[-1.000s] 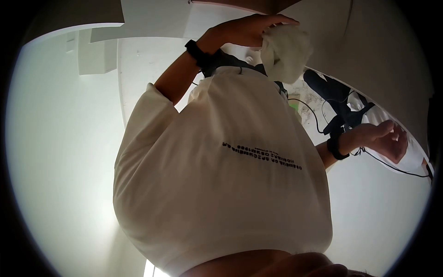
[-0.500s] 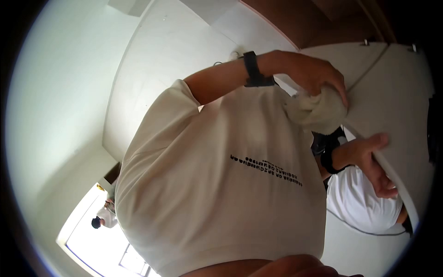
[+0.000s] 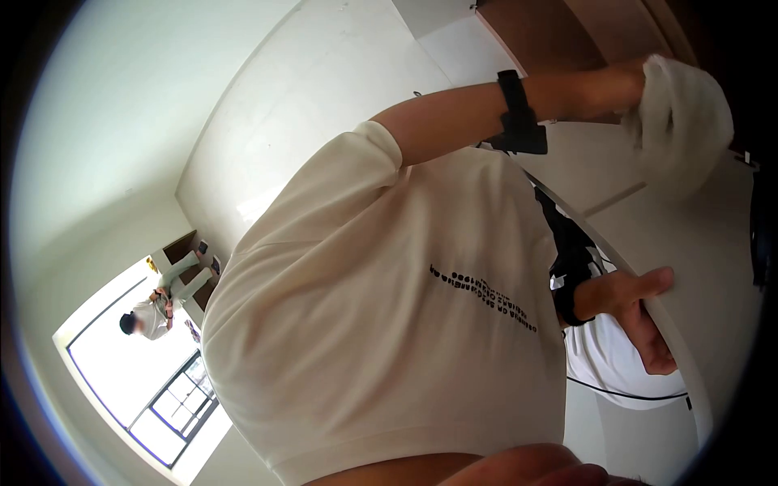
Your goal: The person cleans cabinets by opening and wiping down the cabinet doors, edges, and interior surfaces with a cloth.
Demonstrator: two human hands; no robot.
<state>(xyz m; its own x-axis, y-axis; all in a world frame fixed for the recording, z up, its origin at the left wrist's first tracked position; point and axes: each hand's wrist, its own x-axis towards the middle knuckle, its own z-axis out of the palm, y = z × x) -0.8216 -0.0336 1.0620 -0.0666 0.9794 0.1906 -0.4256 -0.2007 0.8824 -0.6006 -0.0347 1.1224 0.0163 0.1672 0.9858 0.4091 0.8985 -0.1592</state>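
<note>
My left hand [image 3: 628, 87] is closed on a crumpled off-white cloth [image 3: 685, 121] at the upper right, which hangs over the face of a white panel [image 3: 713, 267]. The cloth is slightly blurred and hides the fingertips. Lower down, my right hand [image 3: 632, 308] is at the panel's edge, its thumb over the near face and its fingers bent along the edge. Both wrists wear black bands.
A person in white clothing [image 3: 616, 356] is partly hidden behind the panel, with a black cable across. Far off at the left, another person [image 3: 150, 316] is near a bright window [image 3: 182, 401]. Brown shelving [image 3: 539, 36] stands at the top right.
My left hand has moved right across the view with the cloth. My right hand now sits lower, at the panel's edge. The view has turned, bringing the window and far person in.
</note>
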